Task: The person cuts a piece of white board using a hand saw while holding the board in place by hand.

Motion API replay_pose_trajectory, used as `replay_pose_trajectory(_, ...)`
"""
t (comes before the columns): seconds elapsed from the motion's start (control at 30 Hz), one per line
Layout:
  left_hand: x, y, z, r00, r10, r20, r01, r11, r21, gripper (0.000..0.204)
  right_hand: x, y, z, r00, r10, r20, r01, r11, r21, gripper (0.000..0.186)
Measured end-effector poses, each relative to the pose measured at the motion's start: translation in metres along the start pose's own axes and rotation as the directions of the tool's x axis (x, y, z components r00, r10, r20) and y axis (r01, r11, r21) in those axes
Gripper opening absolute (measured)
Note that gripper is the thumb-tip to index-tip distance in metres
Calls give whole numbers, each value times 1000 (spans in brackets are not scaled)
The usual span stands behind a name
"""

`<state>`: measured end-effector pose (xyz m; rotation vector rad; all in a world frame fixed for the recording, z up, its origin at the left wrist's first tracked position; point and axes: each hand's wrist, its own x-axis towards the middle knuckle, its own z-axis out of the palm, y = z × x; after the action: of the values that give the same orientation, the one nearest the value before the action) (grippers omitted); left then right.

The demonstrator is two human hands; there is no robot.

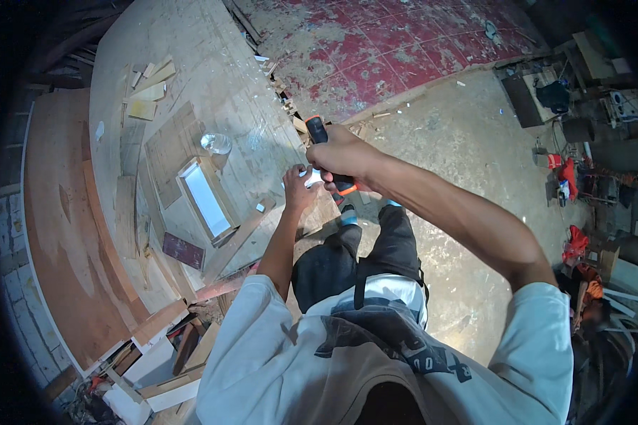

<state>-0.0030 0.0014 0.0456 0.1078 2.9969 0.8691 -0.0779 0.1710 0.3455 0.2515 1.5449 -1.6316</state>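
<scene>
Broad pale wooden surface, dusty and scratched, strewn with offcuts. Beside it, worn red-painted floor meeting bare grey concrete floor. On the surface, a long white-framed rectangular wooden box, a dark maroon flat rectangular piece near it, a clear glass jar just beyond. At the surface's near edge, right hand wrapped tight around a black tool with orange trim, held upright. Left hand just beside it, fingers pinching a small white piece against the tool's lower end.
</scene>
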Motion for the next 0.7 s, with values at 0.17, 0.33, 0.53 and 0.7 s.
replay_pose_trajectory(0.17,-6,-17,2,982,125,-142,-161,947,-278,46,-34,-21,8,998,13,62,-13,1000,6,6)
replay_pose_trajectory(0.33,-3,-8,8,998,62,5,-62,994,89,49,81,79,-22,1000,19,12,-18,996,-91,6)
replay_pose_trajectory(0.53,3,-10,5,990,132,-51,-129,990,47,44,188,132,-23,997,-46,-64,50,997,51,12)
replay_pose_trajectory(0.7,5,-12,8,982,182,-53,-176,980,93,42,186,125,-18,995,18,-103,-28,995,-95,11)
